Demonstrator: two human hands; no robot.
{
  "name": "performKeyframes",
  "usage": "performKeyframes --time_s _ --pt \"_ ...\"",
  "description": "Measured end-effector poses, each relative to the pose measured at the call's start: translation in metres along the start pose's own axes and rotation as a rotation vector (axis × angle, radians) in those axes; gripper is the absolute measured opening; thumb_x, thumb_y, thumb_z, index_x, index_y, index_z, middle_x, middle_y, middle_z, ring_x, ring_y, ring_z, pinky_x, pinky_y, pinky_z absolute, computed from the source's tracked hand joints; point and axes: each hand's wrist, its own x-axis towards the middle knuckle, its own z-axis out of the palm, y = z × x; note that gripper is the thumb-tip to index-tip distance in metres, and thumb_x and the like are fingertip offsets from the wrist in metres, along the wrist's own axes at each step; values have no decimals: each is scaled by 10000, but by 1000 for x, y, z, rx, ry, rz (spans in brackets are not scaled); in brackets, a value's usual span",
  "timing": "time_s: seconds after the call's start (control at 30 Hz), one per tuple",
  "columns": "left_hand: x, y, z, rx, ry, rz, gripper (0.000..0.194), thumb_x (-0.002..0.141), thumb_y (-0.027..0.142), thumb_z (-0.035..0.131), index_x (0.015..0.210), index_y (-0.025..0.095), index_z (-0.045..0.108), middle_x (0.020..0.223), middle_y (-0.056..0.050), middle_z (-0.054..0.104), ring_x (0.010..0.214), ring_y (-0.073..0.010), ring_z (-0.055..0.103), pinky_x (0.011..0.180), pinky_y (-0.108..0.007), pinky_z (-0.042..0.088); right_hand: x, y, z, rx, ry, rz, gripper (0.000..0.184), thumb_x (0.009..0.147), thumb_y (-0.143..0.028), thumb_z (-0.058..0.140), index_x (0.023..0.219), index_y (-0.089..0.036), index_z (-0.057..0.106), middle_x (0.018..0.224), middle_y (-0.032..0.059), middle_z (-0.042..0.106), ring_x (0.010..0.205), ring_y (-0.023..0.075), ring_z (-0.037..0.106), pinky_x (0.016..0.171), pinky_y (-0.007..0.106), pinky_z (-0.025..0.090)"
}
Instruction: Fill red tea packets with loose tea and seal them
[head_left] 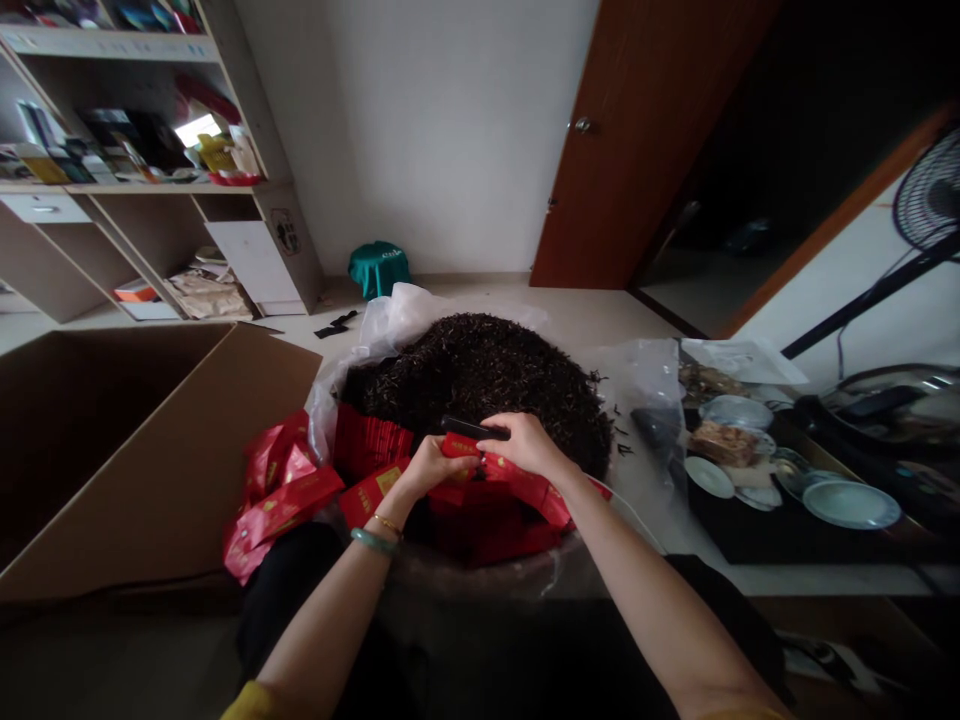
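Note:
In the head view, my left hand [431, 468] pinches a small red packet [459, 446] with gold print near its opening. Close beside it, my right hand [526, 446] is closed on a long, flat black object [472, 429] lying across the packet's top; its kind is unclear. Both hands are over the front of a large plastic-lined container heaped with dark, dry tea leaves [487, 350]. Red packets [495, 525] lie under and around my hands. A tight row of upright red packets [369, 442] stands left of my left hand.
Plump red packets [281, 490] pile up at the left, against an open cardboard box [247, 400]. To the right, a low table carries a black tray [757, 530] with dishes [851, 500]. Behind are a green-covered stool [379, 268], shelves [112, 45] and a brown door [600, 180].

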Motion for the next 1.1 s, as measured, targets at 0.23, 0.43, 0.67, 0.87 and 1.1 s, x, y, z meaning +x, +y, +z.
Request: performKeyframes --time_s 0.23,0.43,0.67,0.87,1.1 --pt "0 2 0 3 1 1 369 449 366 852 667 107 705 598 -26 684 503 -118 577 513 -219 451 -1 -2 0 6 -19 -12 285 706 -232 724 985 -184 699 1001 69 723 920 217 669 838 316 494" --pt "-1 4 1 14 4 7 370 452 374 846 651 101 693 576 -23 670 481 -112 559 487 -216 437 -2 -4 1 12 13 -10 270 691 -197 730 958 -181 695 976 61 723 902 206 664 823 299 484" --pt "-2 4 0 21 23 -2 380 449 375 847 651 98 682 579 -25 671 491 -123 574 487 -221 451 -2 -3 4 37 10 -24 201 696 -197 709 894 -189 677 931 47 714 881 205 654 810 309 476" --pt "-2 4 1 -77 47 8 445 452 375 858 763 103 692 658 -40 707 542 -147 622 550 -243 494 3 9 8 396 66 33 392 697 -307 688 1047 -174 572 1061 73 669 973 202 624 888 346 465" --pt "-4 3 9 -58 37 43 466 529 460 809 809 102 707 717 -63 718 613 -177 645 584 -256 495 3 1 21 514 113 113 327 620 -243 681 917 -182 561 819 9 672 764 171 629 719 300 494"
